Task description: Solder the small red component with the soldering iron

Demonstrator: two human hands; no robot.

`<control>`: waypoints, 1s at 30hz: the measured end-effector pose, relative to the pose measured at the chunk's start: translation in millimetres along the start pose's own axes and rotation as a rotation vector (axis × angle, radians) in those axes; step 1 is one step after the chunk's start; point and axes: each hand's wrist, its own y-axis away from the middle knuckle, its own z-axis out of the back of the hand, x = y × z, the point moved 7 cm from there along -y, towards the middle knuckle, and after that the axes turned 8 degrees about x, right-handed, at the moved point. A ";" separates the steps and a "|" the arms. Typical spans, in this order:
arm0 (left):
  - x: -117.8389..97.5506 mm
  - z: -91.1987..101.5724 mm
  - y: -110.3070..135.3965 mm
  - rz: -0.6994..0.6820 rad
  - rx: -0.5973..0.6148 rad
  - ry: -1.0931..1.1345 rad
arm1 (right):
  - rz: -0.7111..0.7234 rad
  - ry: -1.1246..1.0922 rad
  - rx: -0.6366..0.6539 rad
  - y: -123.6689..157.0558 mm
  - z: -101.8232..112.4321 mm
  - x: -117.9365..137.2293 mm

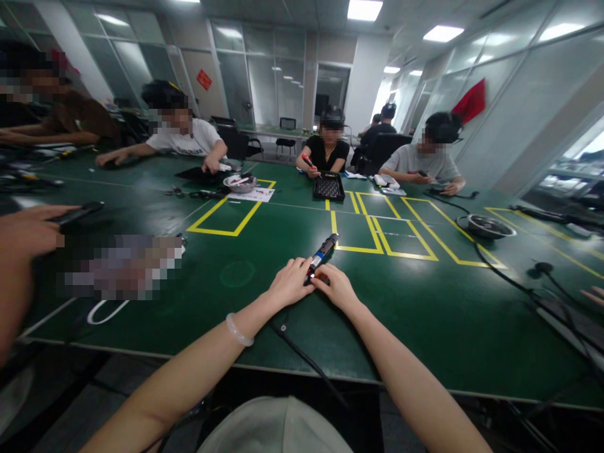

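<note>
Both my hands meet on a slim black handheld tool [323, 251] with a blue and silver band, its narrower end pointing away from me over the green table [264, 314]. My left hand [290, 281], with a pale bracelet on its wrist, wraps the tool's near part from the left. Closed against the same near end from the right is my right hand [337, 286], its thumb and fingers pinched in. A small light shows between the hands. Just behind them a black cable [302, 352] runs toward the table's front edge. The fingers hide the tool's lower part.
Yellow tape outlines [361, 249] mark the table ahead. A black tray [329, 188] stands before a person across from me. Bowls sit at the far left [240, 183] and right [491, 226]. Cables [503, 277] cross the right side; another person's hand [28, 229] is at left.
</note>
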 end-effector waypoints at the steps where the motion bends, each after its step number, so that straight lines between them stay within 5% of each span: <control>1: 0.4 -0.1 -0.1 0.003 -0.001 -0.006 | 0.012 -0.019 0.001 0.9 0.4 0.7; 22: -15.8 1.8 -2.6 0.046 -0.107 -0.210 | 0.010 -0.073 -0.068 2.7 9.4 0.6; 30: -6.3 4.9 -2.6 0.046 -0.074 -0.224 | -0.028 -0.082 -0.106 5.1 16.2 -12.7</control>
